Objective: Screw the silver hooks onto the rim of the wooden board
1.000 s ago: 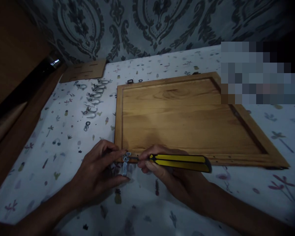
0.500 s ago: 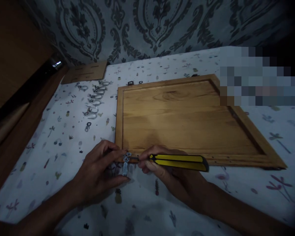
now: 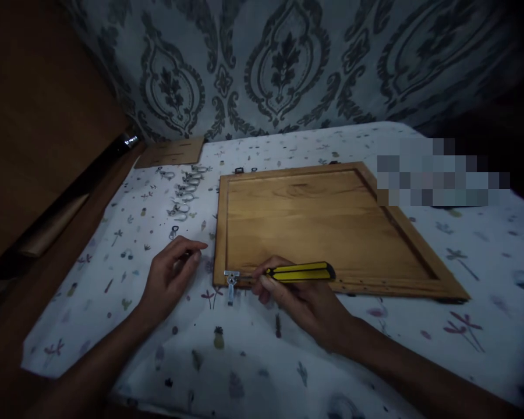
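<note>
a person's right hand [image 3: 305,299] lies low along the near rail of a wooden panel [image 3: 314,221], forearm angling in from the lower right, fingers pinched around the front of a yellow-and-black screwdriver [image 3: 301,271]. the tool lies nearly flat, its tip at a small metal bracket [image 3: 231,282] on the panel's near left corner, which hangs over the edge onto the patterned cloth [image 3: 113,273]. the left hand [image 3: 170,276] rests on the cloth just left of that corner, apart from the bracket, fingers loosely curled and holding nothing. bare cloth lies open in front of both wrists and to the left. a row of metal hooks [image 3: 183,195] sits farther back beside the panel's left edge, with a cardboard piece [image 3: 172,152] against the wall [image 3: 266,64].
</note>
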`<state>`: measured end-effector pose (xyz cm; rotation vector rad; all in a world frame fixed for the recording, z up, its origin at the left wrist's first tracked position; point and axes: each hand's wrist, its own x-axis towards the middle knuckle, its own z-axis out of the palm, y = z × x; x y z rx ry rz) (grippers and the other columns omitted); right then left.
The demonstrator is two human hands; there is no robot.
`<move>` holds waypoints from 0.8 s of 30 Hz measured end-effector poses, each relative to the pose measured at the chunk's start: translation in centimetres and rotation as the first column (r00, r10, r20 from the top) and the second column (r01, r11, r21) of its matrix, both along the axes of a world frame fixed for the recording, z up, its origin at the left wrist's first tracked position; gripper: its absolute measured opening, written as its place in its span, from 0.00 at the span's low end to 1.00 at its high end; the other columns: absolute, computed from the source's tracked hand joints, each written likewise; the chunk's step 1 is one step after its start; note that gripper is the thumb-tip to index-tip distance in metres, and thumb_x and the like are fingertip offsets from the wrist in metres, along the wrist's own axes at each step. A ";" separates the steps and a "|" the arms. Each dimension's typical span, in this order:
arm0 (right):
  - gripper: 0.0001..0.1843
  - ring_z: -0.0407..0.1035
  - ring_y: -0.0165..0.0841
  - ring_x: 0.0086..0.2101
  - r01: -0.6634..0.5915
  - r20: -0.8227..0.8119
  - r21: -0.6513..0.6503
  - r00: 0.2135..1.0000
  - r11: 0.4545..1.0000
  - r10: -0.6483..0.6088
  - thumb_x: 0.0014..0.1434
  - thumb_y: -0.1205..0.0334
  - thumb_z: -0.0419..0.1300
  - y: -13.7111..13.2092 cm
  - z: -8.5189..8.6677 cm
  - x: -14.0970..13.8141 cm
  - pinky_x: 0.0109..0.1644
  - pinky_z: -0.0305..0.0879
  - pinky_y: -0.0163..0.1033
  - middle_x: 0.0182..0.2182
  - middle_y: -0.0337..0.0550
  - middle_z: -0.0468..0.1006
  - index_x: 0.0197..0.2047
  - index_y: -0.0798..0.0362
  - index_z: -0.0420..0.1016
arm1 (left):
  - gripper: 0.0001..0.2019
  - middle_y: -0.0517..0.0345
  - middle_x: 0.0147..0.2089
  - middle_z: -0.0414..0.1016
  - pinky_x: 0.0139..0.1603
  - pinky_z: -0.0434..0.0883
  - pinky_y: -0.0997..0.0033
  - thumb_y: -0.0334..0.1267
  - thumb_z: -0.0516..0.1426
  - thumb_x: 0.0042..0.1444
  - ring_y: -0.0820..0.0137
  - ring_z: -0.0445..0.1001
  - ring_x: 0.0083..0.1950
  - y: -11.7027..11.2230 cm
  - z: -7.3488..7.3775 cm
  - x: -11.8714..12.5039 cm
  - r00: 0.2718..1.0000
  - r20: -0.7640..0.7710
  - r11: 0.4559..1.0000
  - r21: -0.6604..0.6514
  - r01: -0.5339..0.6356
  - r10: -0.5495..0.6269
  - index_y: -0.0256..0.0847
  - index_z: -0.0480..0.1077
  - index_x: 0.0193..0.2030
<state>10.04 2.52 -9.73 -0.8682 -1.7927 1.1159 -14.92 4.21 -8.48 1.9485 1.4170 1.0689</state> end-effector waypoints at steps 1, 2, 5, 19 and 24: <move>0.18 0.74 0.29 0.29 -0.003 -0.012 -0.005 1.000 1.000 0.003 0.72 0.51 0.50 0.0 0.0 0.0 0.31 0.74 0.32 0.31 0.43 0.75 0.37 0.54 0.71 | 0.10 0.55 0.37 0.73 0.37 0.69 0.72 0.40 0.56 0.65 0.69 0.72 0.37 0.1 -0.1 -0.1 1.000 0.021 1.000 -0.018 -0.012 0.013 0.39 0.77 0.43; 0.19 0.73 0.29 0.29 -0.008 -0.027 -0.009 1.000 1.000 0.008 0.72 0.50 0.50 0.1 -0.1 -0.1 0.31 0.74 0.32 0.31 0.43 0.75 0.37 0.54 0.72 | 0.10 0.56 0.37 0.73 0.37 0.69 0.72 0.41 0.56 0.65 0.69 0.72 0.38 0.3 -0.2 -0.1 0.999 0.038 0.999 -0.034 -0.010 0.011 0.39 0.77 0.42; 0.19 0.72 0.28 0.27 -0.014 -0.040 -0.022 0.999 1.000 0.013 0.71 0.49 0.51 0.2 0.0 -0.2 0.30 0.73 0.32 0.30 0.42 0.75 0.37 0.54 0.72 | 0.09 0.55 0.40 0.74 0.39 0.70 0.71 0.38 0.55 0.65 0.68 0.73 0.40 0.3 -0.5 0.0 0.995 0.034 0.994 -0.061 0.095 -0.093 0.40 0.77 0.43; 0.22 0.70 0.27 0.26 -0.027 -0.003 -0.013 1.000 1.000 0.027 0.71 0.47 0.50 0.3 0.0 -0.2 0.30 0.68 0.34 0.30 0.42 0.74 0.33 0.54 0.71 | 0.15 0.52 0.45 0.71 0.45 0.73 0.67 0.28 0.50 0.65 0.67 0.73 0.46 -0.6 -1.4 0.8 0.946 -0.130 0.951 0.049 0.304 -0.296 0.41 0.79 0.46; 0.19 0.69 0.27 0.26 -0.032 -0.025 -0.048 0.999 0.998 0.031 0.70 0.48 0.51 0.3 0.1 -0.2 0.29 0.68 0.33 0.29 0.41 0.73 0.36 0.53 0.70 | 0.15 0.52 0.44 0.71 0.44 0.73 0.68 0.28 0.50 0.65 0.68 0.73 0.45 -0.4 -1.6 0.8 0.940 -0.138 0.944 0.066 0.322 -0.311 0.41 0.79 0.45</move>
